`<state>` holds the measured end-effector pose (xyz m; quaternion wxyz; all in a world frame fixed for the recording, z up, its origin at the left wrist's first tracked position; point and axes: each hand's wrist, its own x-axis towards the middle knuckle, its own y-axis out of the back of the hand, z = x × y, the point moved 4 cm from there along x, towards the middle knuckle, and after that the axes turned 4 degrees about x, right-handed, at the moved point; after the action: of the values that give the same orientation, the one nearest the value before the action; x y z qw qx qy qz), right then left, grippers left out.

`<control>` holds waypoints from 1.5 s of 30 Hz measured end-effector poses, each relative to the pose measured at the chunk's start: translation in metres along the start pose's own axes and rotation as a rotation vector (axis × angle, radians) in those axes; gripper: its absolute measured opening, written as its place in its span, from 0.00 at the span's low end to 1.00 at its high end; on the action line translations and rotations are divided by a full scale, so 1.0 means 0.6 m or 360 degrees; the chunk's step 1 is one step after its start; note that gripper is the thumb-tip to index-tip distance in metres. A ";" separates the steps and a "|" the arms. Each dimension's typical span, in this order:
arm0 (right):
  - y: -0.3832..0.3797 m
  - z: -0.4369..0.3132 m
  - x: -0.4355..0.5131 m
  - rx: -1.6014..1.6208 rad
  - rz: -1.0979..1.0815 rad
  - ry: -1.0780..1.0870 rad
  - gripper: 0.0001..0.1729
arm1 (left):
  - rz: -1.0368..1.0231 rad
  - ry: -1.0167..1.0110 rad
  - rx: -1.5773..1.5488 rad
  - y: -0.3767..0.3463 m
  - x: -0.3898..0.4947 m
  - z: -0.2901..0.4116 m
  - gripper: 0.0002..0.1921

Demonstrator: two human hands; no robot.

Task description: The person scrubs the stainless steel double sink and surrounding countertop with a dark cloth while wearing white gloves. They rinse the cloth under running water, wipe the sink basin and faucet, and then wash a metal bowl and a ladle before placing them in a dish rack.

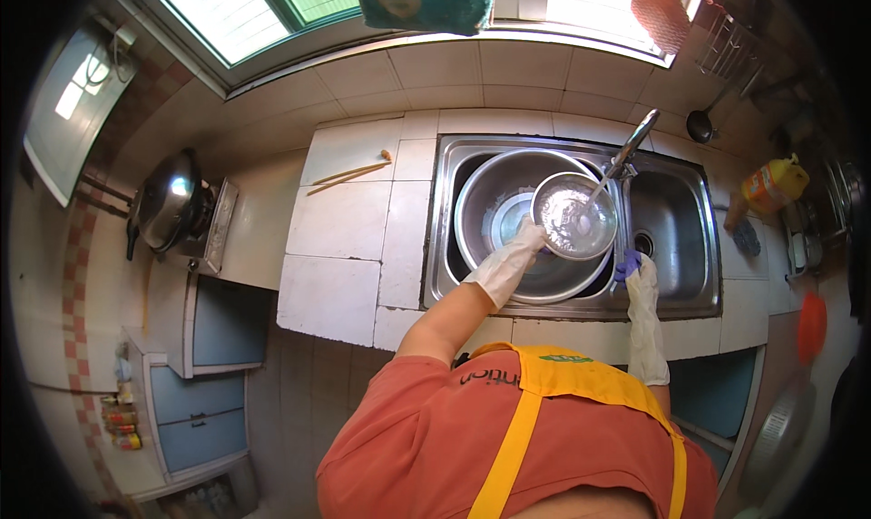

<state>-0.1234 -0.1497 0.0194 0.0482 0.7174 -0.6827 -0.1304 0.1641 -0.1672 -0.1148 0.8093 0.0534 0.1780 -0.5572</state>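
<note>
My left hand (520,250), in a whitish rubber glove, grips the rim of a round metal bowl (575,216). Water runs from the chrome faucet (633,141) into that bowl. Beneath it, a large stainless steel basin (476,213) with water in it sits in the left bowl of the double sink (446,162). My right hand (633,267), gloved in white with purple fingers, is at the divider between the two sink bowls, by the drain side. Its fingers look bent, and whether they hold anything cannot be made out.
Chopsticks (350,174) lie on the white tiled counter (333,226) left of the sink. A lidded wok (170,196) stands on a gas stove (218,226) at the far left. Right of the sink are a yellow bottle (776,184) and a dark scrubber (746,238).
</note>
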 end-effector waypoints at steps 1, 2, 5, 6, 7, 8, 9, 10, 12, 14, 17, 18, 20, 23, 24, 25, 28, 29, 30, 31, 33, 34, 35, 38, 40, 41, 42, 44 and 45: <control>-0.001 0.004 0.000 0.0059 -0.0017 -0.0032 0.19 | -0.0007 -0.0018 0.0011 0.002 0.005 -0.004 0.26; -0.003 0.004 0.001 0.0059 -0.0026 -0.0006 0.18 | -0.0017 -0.0036 0.0022 0.001 0.008 -0.008 0.26; -0.009 0.004 0.000 0.0037 -0.0047 0.0046 0.18 | 0.0048 -0.0229 -0.0055 0.007 0.001 0.002 0.14; -0.012 0.003 0.000 0.0020 -0.0054 0.0057 0.18 | 0.0087 -0.0204 -0.0023 0.008 -0.007 0.006 0.13; -0.014 0.001 -0.001 0.0006 -0.0053 0.0053 0.18 | 0.0124 -0.0178 0.0009 0.011 -0.017 0.013 0.12; -0.016 -0.001 -0.001 0.0020 -0.0050 0.0048 0.18 | 0.0013 -0.0168 -0.0182 0.010 -0.029 0.023 0.11; -0.018 -0.004 -0.002 0.0033 -0.0050 0.0045 0.19 | -0.0096 -0.0159 -0.0374 0.013 -0.042 0.036 0.11; -0.020 -0.008 -0.004 0.0050 -0.0058 0.0048 0.19 | -0.0120 -0.0071 -0.0484 0.022 -0.056 0.047 0.10; -0.023 -0.015 -0.010 0.0059 -0.0051 0.0018 0.20 | -0.0037 -0.0008 -0.0314 0.042 -0.087 0.074 0.10; -0.027 -0.022 -0.017 0.0106 -0.0076 -0.0021 0.20 | -0.0114 -0.0047 -0.0220 0.065 -0.116 0.105 0.11; -0.035 -0.029 -0.024 0.0172 -0.0094 -0.0042 0.18 | -0.0090 0.0102 -0.0054 0.108 -0.146 0.128 0.18; -0.037 -0.029 -0.026 0.0117 -0.0083 -0.0042 0.18 | -0.0123 0.0046 -0.0061 0.122 -0.156 0.132 0.18; -0.043 -0.026 -0.025 0.0157 -0.0115 0.0016 0.15 | -0.0064 0.0137 -0.0064 0.160 -0.169 0.124 0.18; -0.049 -0.008 -0.021 0.0174 -0.0134 0.0053 0.13 | 0.0030 0.0277 -0.0054 0.237 -0.164 0.099 0.10; -0.049 -0.001 -0.020 0.0130 -0.0100 0.0084 0.13 | 0.0043 0.0310 -0.0051 0.261 -0.157 0.091 0.07; -0.049 0.008 -0.021 0.0179 -0.0094 0.0069 0.13 | 0.0005 0.0304 -0.0063 0.280 -0.142 0.090 0.07; -0.047 0.034 -0.022 0.0243 -0.0062 -0.0052 0.14 | 0.0078 0.0351 0.0149 0.303 -0.088 0.116 0.11; -0.044 0.038 -0.024 0.0255 -0.0042 -0.0050 0.14 | 0.0101 0.0343 0.0226 0.296 -0.072 0.140 0.13; -0.040 0.041 -0.025 0.0278 0.0000 -0.0076 0.14 | 0.0166 0.0356 0.0415 0.281 -0.039 0.181 0.06; -0.035 0.044 -0.027 0.0274 0.0043 -0.0140 0.14 | 0.0101 0.0319 0.0453 0.251 -0.015 0.223 0.06; -0.025 0.039 -0.029 0.0313 0.0066 -0.0121 0.15 | -0.0162 0.0267 0.0439 0.179 0.021 0.318 0.10; -0.018 0.037 -0.030 0.0310 0.0090 -0.0147 0.15 | -0.0222 0.0225 0.0395 0.145 0.033 0.370 0.11; -0.012 0.034 -0.032 0.0312 0.0116 -0.0178 0.16 | -0.0314 0.0223 0.0381 0.117 0.032 0.414 0.15; 0.006 0.027 -0.035 0.0327 0.0185 -0.0195 0.15 | -0.0505 -0.0097 -0.0228 0.073 -0.029 0.484 0.14; 0.013 0.028 -0.038 0.0390 0.0174 -0.0126 0.14 | -0.0557 -0.0094 -0.0385 0.068 -0.057 0.483 0.13; 0.017 0.031 -0.040 0.0348 0.0183 -0.0086 0.14 | -0.0594 -0.0183 -0.0463 0.073 -0.063 0.475 0.12; 0.019 0.037 -0.042 0.0330 0.0167 -0.0079 0.14 | -0.0680 -0.0068 -0.0509 0.070 -0.058 0.456 0.13; 0.021 0.050 -0.044 0.0306 0.0145 -0.0056 0.14 | -0.0470 0.0046 -0.0323 0.091 -0.028 0.412 0.12; 0.021 0.057 -0.045 0.0294 0.0136 -0.0047 0.14 | -0.0416 0.0090 -0.0373 0.101 -0.007 0.393 0.12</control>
<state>-0.1451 -0.1200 -0.0069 -0.0227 0.6869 -0.7225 -0.0752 0.2723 -0.2079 0.0996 0.7253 -0.0492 0.2698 -0.6314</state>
